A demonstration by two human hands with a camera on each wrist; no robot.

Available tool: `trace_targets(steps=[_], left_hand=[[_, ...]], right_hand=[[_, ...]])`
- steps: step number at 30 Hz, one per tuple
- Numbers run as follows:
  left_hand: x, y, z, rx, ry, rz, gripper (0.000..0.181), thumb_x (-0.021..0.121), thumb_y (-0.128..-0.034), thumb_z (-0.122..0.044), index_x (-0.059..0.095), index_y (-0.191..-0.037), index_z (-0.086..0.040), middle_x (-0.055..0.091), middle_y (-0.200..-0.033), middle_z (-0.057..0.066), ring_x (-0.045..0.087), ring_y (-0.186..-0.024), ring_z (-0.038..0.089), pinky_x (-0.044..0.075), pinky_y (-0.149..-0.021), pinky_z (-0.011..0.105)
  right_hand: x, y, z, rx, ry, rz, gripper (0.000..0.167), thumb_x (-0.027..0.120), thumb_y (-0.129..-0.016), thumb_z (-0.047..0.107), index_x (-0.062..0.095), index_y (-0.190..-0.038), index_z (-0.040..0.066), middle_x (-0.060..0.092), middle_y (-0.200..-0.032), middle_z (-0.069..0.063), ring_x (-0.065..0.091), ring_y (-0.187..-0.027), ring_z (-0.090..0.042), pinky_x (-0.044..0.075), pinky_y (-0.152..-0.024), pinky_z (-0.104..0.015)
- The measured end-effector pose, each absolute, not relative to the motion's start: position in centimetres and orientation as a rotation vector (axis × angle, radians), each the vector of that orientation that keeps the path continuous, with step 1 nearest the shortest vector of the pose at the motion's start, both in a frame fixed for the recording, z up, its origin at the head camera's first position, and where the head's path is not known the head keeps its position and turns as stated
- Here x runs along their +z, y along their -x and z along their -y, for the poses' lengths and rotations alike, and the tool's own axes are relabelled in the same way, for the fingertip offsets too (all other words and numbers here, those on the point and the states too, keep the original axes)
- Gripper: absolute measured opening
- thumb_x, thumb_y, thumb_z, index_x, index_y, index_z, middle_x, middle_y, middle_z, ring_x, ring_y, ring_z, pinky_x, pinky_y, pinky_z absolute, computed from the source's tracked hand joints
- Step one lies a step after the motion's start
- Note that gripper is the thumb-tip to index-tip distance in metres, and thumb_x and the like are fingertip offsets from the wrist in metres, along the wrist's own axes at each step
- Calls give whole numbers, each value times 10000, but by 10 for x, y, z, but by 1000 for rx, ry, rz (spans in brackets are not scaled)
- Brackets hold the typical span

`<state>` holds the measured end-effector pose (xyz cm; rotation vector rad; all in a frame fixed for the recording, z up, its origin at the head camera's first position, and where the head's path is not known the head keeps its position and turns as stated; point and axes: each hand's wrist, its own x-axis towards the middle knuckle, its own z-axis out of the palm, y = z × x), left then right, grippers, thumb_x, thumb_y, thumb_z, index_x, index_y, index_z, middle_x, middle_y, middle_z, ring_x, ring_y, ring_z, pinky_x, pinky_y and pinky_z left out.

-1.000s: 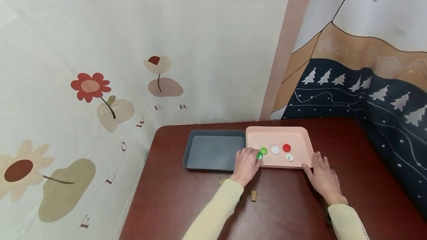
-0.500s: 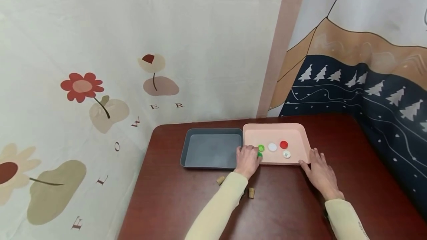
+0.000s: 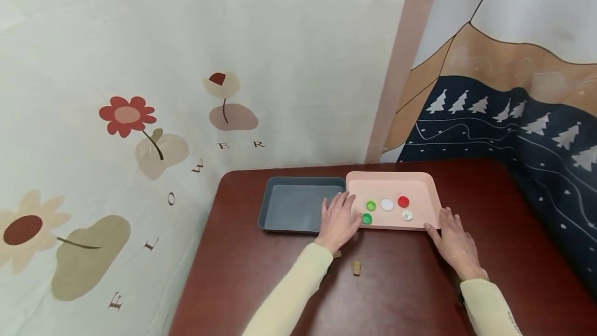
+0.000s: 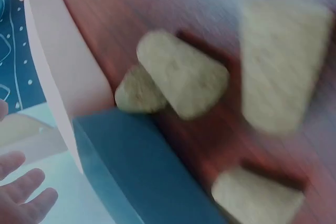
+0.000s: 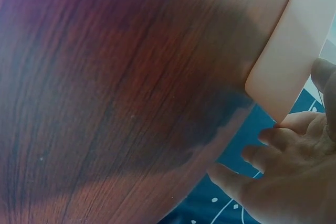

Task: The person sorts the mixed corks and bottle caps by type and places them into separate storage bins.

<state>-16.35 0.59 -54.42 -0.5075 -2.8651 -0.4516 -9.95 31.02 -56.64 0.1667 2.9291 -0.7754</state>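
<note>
In the head view, the left hand (image 3: 338, 223) is over the meeting edges of the grey tray (image 3: 302, 206) and the pink tray (image 3: 422, 191), fingers spread, gripping nothing. Close to its thumb, a dark green cap (image 3: 366, 219) lies in the pink tray. Beside that cap are a light green cap (image 3: 370, 206), a white cap (image 3: 387, 205), a red cap (image 3: 403, 201) and a patterned white cap (image 3: 407, 215). With fingers extended, the right hand (image 3: 458, 247) rests at the pink tray's right front corner.
A cork (image 3: 356, 267) lies on the brown table (image 3: 396, 294) before the trays; another cork (image 3: 337, 254) is partly hidden by the left wrist. Several corks show in the left wrist view, one a cork (image 4: 184, 74) near the tray edges. Patterned cloth (image 3: 298, 66) hangs behind.
The left hand has let go of the dark green cap, which now lies in the pink tray, and its fingers have spread leftward. The right hand stays by the tray corner.
</note>
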Motion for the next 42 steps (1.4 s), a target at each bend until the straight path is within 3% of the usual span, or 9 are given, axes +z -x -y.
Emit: trace_targets(steps=[7,29,38,42], left_hand=[[-539,158,26,-584,481,2845,535,626,-979,-396,595,-1458,-159,537,-1521,36,449,-1446,277,285,-1174,616],[-543,141,134,-680,216,2729,662,638,-955,-392,510,-1506,-48,412,-1618,119,365,-1491,357,273,-1169,642],[-555,151,177,-725,-62,2944,927,580,-982,-573,255,-1627,9,115,-1722,183,48,-1588,372,122,-1179,715],[-560,154,194,-731,-150,3043,1001,544,-973,-647,208,-1632,27,63,-1719,215,47,-1580,408,123,-1163,738]], right_hand=[[-565,98,-312,-774,-169,-2913,890,448,-1085,497,89,-1583,-147,50,-1639,-376,52,-1498,-582,151,-1080,-800],[-568,100,-311,-750,-157,-2907,892,427,-1089,503,76,-1579,-154,50,-1633,-384,58,-1490,-592,173,-1066,-807],[-567,101,-312,-749,-173,-2894,878,430,-1095,475,52,-1579,-152,28,-1631,-384,54,-1486,-596,171,-1068,-807],[-568,102,-312,-740,-178,-2893,870,446,-1095,455,54,-1578,-154,35,-1628,-389,64,-1483,-597,182,-1069,-802]])
